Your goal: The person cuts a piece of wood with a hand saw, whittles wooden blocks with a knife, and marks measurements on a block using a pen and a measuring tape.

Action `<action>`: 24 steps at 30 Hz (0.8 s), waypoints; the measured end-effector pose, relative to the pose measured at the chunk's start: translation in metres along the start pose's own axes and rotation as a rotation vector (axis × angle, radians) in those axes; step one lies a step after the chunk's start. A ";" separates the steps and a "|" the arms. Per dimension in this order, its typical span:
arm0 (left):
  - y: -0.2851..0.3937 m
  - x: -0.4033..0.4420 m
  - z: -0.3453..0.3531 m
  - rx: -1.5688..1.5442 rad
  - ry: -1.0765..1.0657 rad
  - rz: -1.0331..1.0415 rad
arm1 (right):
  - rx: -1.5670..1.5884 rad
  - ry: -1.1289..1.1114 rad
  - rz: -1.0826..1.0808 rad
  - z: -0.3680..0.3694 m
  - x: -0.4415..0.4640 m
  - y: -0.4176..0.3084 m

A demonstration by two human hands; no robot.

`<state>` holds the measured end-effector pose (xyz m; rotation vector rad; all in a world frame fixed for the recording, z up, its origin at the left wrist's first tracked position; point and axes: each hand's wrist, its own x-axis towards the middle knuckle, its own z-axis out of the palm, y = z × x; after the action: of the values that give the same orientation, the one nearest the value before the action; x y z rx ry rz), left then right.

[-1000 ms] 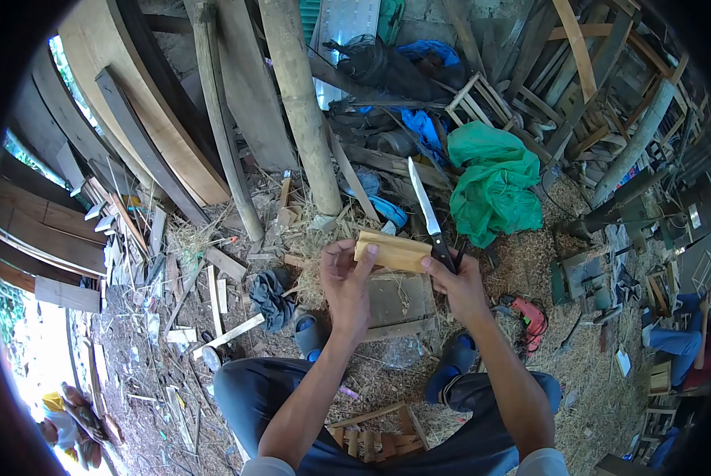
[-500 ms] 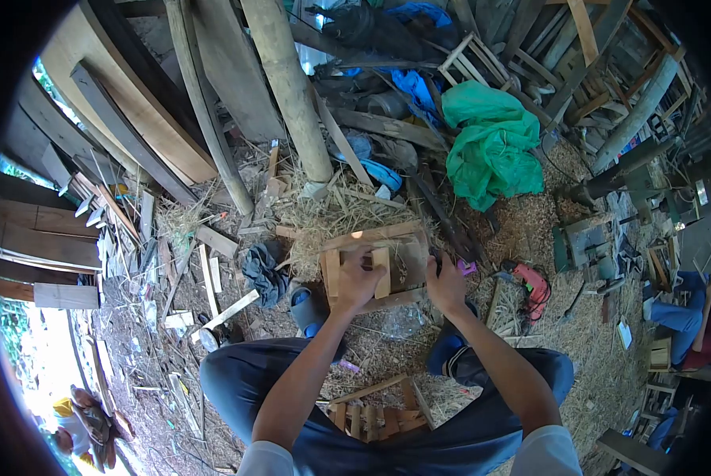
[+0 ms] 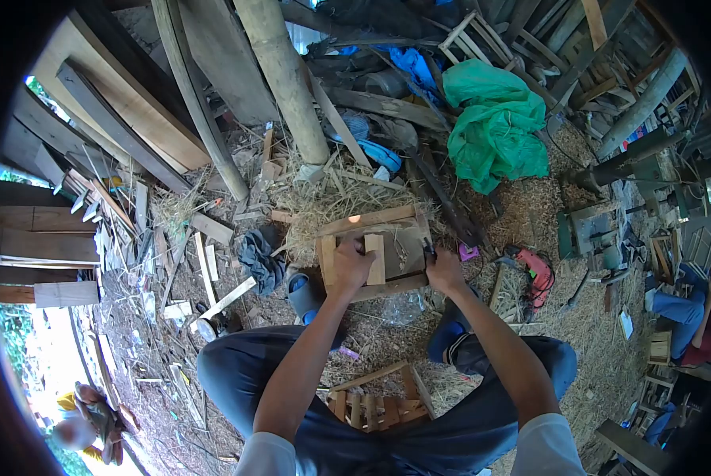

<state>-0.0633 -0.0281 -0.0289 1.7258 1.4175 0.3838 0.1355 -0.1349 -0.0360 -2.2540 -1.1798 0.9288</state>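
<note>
A shallow wooden box frame [image 3: 387, 289] lies on the ground between my feet. Two pale wooden pieces are set across its left part, one of them a short wooden slat [image 3: 377, 262]. My left hand [image 3: 350, 266] is over that left part, its fingers curled and its thumb side against the slat. Some small thin bits [image 3: 401, 252] lie on the grey board inside the frame. At the right end my right hand [image 3: 446, 270] is closed around a small dark thing, mostly hidden by the fingers, whose tip shows beside the frame's edge.
A red power tool [image 3: 539, 278] lies to the right, with a purple scrap [image 3: 468, 252] nearer. A slatted wooden piece [image 3: 379, 408] is between my legs. Dark cloth [image 3: 262, 262], a green plastic sheet [image 3: 494, 127] and a bamboo post [image 3: 285, 79] surround the spot. Other people sit at both sides.
The view has shifted slightly. My left hand still bends over the slat, its fingers a little more curled. My right hand stays at the frame's right end, slightly lower.
</note>
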 end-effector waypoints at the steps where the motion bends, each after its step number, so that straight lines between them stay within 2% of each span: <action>1: 0.001 -0.001 -0.003 -0.066 0.020 -0.012 | -0.040 -0.011 0.039 -0.002 0.003 0.002; 3: -0.002 0.000 -0.002 -0.132 0.037 -0.027 | -0.081 -0.025 0.082 -0.006 0.004 0.000; 5: -0.014 0.004 0.004 -0.237 0.011 -0.023 | 0.016 0.260 0.007 -0.019 -0.003 -0.016; 6: -0.015 0.004 0.004 -0.233 0.006 -0.028 | 0.018 0.257 0.013 -0.023 0.000 -0.018; 8: -0.012 0.003 0.003 -0.284 0.002 -0.052 | 0.158 0.528 -0.232 -0.033 0.007 -0.019; 9: -0.011 0.002 0.002 -0.282 -0.003 -0.056 | 0.159 0.526 -0.225 -0.043 0.006 -0.029; 11: -0.009 0.001 0.001 -0.276 0.007 -0.054 | 0.321 0.365 -0.051 -0.066 -0.002 -0.054; 12: -0.012 0.002 0.004 -0.276 0.005 -0.051 | 0.624 0.288 0.036 -0.066 -0.004 -0.060; 13: -0.018 0.002 0.008 -0.288 0.009 -0.009 | 0.626 0.292 0.033 -0.061 -0.006 -0.062; 15: -0.017 0.002 0.005 -0.293 0.016 0.040 | 1.198 0.160 0.135 -0.037 -0.021 -0.061; 17: 0.005 -0.004 -0.008 -0.268 -0.050 -0.055 | 1.111 0.110 0.048 -0.014 -0.039 -0.054; 19: 0.006 -0.005 -0.009 -0.280 -0.032 -0.064 | 1.053 0.201 -0.033 0.009 -0.053 -0.054; 20: 0.007 -0.006 -0.007 -0.296 -0.015 -0.070 | 1.051 0.201 -0.029 0.019 -0.055 -0.053; 22: 0.008 -0.009 -0.009 -0.329 -0.031 -0.054 | 0.890 0.182 -0.205 0.033 -0.056 -0.054; 23: 0.010 -0.008 -0.011 -0.363 -0.038 -0.034 | 0.892 0.189 -0.203 0.037 -0.054 -0.054; 24: 0.010 -0.008 -0.011 -0.359 -0.043 -0.030 | 0.766 0.171 -0.235 0.037 -0.053 -0.059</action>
<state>-0.0667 -0.0307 -0.0128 1.4114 1.2546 0.5456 0.0541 -0.1442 -0.0050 -1.5112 -0.7985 0.8748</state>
